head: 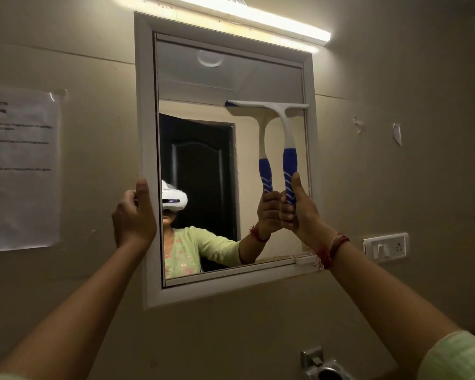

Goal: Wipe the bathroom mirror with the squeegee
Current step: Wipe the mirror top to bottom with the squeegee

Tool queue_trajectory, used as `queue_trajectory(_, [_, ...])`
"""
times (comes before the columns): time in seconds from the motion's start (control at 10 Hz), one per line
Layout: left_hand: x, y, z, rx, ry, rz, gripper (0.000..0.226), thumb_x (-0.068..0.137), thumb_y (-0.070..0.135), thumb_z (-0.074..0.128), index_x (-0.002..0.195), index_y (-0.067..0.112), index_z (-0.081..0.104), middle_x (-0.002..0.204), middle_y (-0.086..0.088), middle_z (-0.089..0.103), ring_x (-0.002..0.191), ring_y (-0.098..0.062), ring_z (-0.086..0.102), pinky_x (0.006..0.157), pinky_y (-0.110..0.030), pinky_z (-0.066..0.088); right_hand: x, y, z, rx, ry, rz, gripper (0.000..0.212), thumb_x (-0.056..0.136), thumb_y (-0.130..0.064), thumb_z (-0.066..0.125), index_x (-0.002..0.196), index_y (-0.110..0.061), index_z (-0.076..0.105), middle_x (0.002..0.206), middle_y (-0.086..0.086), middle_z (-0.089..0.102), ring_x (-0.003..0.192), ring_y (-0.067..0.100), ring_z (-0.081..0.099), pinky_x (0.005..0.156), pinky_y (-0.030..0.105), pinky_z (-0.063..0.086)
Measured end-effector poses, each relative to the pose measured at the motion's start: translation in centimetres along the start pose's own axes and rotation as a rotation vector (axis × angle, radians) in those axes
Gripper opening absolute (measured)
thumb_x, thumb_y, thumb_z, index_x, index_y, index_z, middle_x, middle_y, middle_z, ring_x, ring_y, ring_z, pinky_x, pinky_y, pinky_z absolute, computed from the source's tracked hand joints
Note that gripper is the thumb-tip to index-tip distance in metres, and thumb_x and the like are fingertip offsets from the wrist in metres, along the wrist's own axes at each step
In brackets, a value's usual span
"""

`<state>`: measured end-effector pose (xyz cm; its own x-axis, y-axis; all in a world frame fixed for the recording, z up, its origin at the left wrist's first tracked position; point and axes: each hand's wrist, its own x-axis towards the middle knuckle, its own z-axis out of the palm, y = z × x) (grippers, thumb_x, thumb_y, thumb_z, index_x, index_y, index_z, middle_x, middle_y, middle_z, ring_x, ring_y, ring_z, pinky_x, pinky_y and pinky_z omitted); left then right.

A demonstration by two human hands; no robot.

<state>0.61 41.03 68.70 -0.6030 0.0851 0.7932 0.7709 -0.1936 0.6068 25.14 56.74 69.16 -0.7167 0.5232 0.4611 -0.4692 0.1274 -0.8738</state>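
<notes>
Blue-gripped and white, the squeegee [285, 138] stands upright with its blade against the upper right of the mirror [203, 160], its handle's lower end wrapped by the right hand [299, 209] fingers, thumb up, while the left hand [133, 215] fingers curl round the frame's [146, 105] left edge.

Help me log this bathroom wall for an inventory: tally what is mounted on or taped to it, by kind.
Mirror: 1
Tube light: 1
Paper sheet: 1
Tape scraps: 2
Switch plate: 1
Total: 6
</notes>
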Motion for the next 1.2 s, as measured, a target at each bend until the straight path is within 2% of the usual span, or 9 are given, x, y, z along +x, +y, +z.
queue_trajectory(0.1, [-0.1, 0.1, 0.0, -0.001, 0.002, -0.011, 0.047, 0.097, 0.050, 0.023, 0.061, 0.022, 0.036, 0.058, 0.001, 0.040, 0.054, -0.008, 0.036, 0.049, -0.022, 0.023, -0.2, 1.0, -0.3, 0.039, -0.026, 0.037, 0.065, 0.068, -0.085, 0.035, 0.055, -0.022, 0.029, 0.048, -0.007, 0.020, 0.044, 0.012, 0.013, 0.045, 0.023, 0.013])
queue_trajectory(0.2, [-0.1, 0.1, 0.0, 0.010, 0.011, -0.028, 0.047, 0.097, 0.050, 0.024, 0.064, 0.019, 0.039, 0.058, 0.003, 0.040, 0.054, -0.005, 0.035, 0.049, -0.021, 0.023, 0.1, 2.6, 0.3, 0.241, -0.160, 0.040, 0.052, 0.073, -0.070, 0.054, 0.058, -0.020, 0.047, 0.041, -0.001, 0.040, 0.031, 0.021, 0.032, 0.032, 0.021, 0.033])
queue_trajectory(0.3, [0.0, 0.1, 0.1, 0.004, 0.014, -0.028, 0.047, 0.097, 0.051, 0.024, 0.062, 0.021, 0.038, 0.058, 0.003, 0.040, 0.054, -0.006, 0.036, 0.049, -0.021, 0.023, 0.1, 4.3, 0.1, 0.463, -0.057, -0.023, 0.052, 0.079, -0.062, 0.048, 0.072, -0.012, 0.057, 0.044, -0.002, 0.053, 0.031, 0.011, 0.049, 0.036, 0.016, 0.042])
queue_trajectory(0.4, [0.0, -0.1, 0.0, -0.009, 0.011, -0.030, 0.049, 0.096, 0.052, 0.024, 0.063, 0.019, 0.039, 0.059, 0.002, 0.041, 0.055, -0.009, 0.038, 0.049, -0.025, 0.025, -1.3, 5.0, -0.5, 0.358, 0.022, -0.063, 0.067, 0.091, -0.064, 0.027, 0.060, -0.019, 0.065, 0.041, -0.006, 0.051, 0.032, 0.002, 0.046, 0.035, 0.012, 0.039])
queue_trajectory(0.5, [0.0, -0.1, 0.1, -0.006, 0.012, -0.046, 0.051, 0.096, 0.052, 0.024, 0.068, 0.014, 0.043, 0.061, 0.001, 0.042, 0.058, -0.014, 0.038, 0.051, -0.029, 0.025, -2.5, 5.7, -0.2, 0.222, 0.045, -0.076, 0.069, 0.090, -0.066, 0.024, 0.051, -0.022, 0.061, 0.039, -0.008, 0.047, 0.031, 0.000, 0.040, 0.033, 0.010, 0.034])
queue_trajectory(0.6, [0.0, 0.0, 0.1, 0.007, 0.011, -0.049, 0.049, 0.096, 0.052, 0.025, 0.060, 0.021, 0.036, 0.059, 0.003, 0.040, 0.055, -0.007, 0.036, 0.049, -0.023, 0.024, -3.6, 6.5, -0.1, 0.174, 0.115, -0.095, 0.067, 0.087, -0.065, 0.029, 0.047, -0.022, 0.061, 0.039, -0.008, 0.047, 0.030, 0.000, 0.040, 0.033, 0.011, 0.033])
queue_trajectory(0.8, [0.0, 0.0, 0.1, 0.008, 0.006, -0.055, 0.049, 0.096, 0.053, 0.025, 0.060, 0.020, 0.035, 0.060, 0.003, 0.039, 0.056, -0.014, 0.036, 0.051, -0.031, 0.024, -5.2, 8.3, -0.6, 0.019, 0.257, -0.111, 0.059, 0.079, -0.069, 0.035, 0.049, -0.026, 0.061, 0.040, -0.009, 0.047, 0.033, 0.003, 0.038, 0.036, 0.015, 0.029])
queue_trajectory(1.0, [0.1, 0.1, 0.0, 0.034, -0.006, -0.051, 0.049, 0.097, 0.052, 0.024, 0.059, 0.023, 0.032, 0.059, 0.005, 0.038, 0.055, -0.003, 0.033, 0.049, -0.020, 0.022, -7.8, 11.5, -1.3, -0.063, 0.347, -0.059, 0.055, 0.075, -0.069, 0.036, 0.057, -0.019, 0.046, 0.042, -0.008, 0.041, 0.034, 0.006, 0.035, 0.036, 0.017, 0.031])
queue_trajectory(1.2, [0.0, 0.2, -0.1, 0.046, 0.001, -0.055, 0.049, 0.097, 0.051, 0.024, 0.058, 0.023, 0.031, 0.058, 0.005, 0.036, 0.053, -0.003, 0.031, 0.048, -0.019, 0.020, -9.2, 14.2, -1.8, -0.069, 0.372, -0.024, 0.054, 0.071, -0.072, 0.039, 0.056, -0.021, 0.049, 0.043, -0.008, 0.042, 0.035, 0.007, 0.037, 0.038, 0.017, 0.032])
